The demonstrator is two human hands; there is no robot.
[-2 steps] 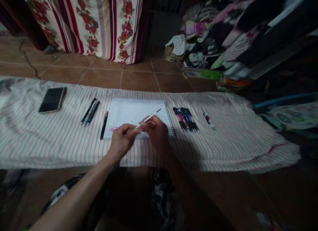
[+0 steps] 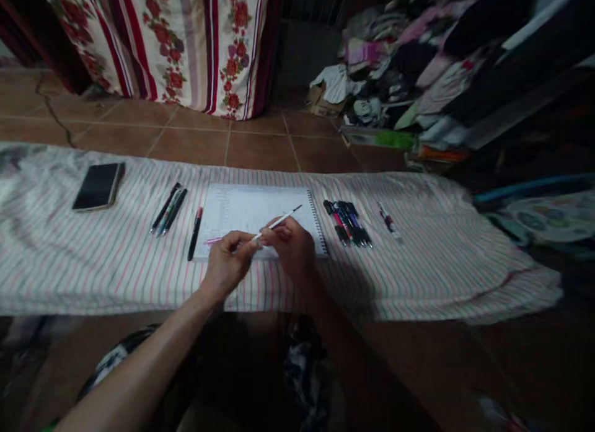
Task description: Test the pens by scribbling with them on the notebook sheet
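Pinches a slim white rod [image 2: 284, 218] in the fingertips of the left hand [image 2: 227, 258] and the right hand [image 2: 297, 246], gripping with both at once. Has the rod's lower end at the left thumb, at one to two o'clock from that palm. Points its dark tip toward two o'clock, past the right fingers and above the open spiral notebook [image 2: 264, 199]. Bends both hands inward, nearly touching, over the notebook's six o'clock edge. Shows a pink piece [image 2: 214, 240] at ten to eleven o'clock beside the left hand, partly hidden; cannot tell whether held or lying on the page. Farther toward ten o'clock, shows a black pen with a red end [image 2: 195, 233] just beside the notebook, then three pens [image 2: 168, 211], then a phone [image 2: 97, 187]. From the right hand, shows a cluster of pens [image 2: 348, 224] near two o'clock and a lone pen [image 2: 388, 221] beyond, between two and three, all on the striped cloth [image 2: 427, 252].
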